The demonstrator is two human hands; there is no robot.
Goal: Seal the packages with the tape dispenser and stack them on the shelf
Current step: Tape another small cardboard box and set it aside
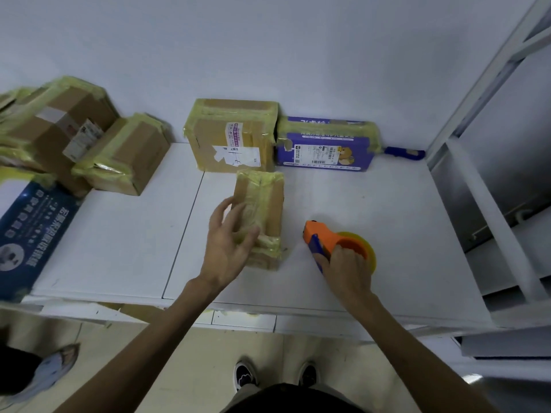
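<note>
White table pushed against a plain white wall; pale metal shelf frame stands at its right end, tiled floor below. Along the back edge: a large taped box, with a purple package touching its right side. More taped boxes are piled at the left.

Both forearms reach forward over the near edge, bare, palms down.

Left hand: fingers spread and loose, lying across the near half of a small box wrapped in yellowish tape (slightly blurred, so a firm grip cannot be made out). That box lies flat mid-table, just in front of the large one.

Right hand: fingers curled round the orange tape dispenser, which sits low on the table to the right of the small box, apart from it, nose pointing away from the person
</note>
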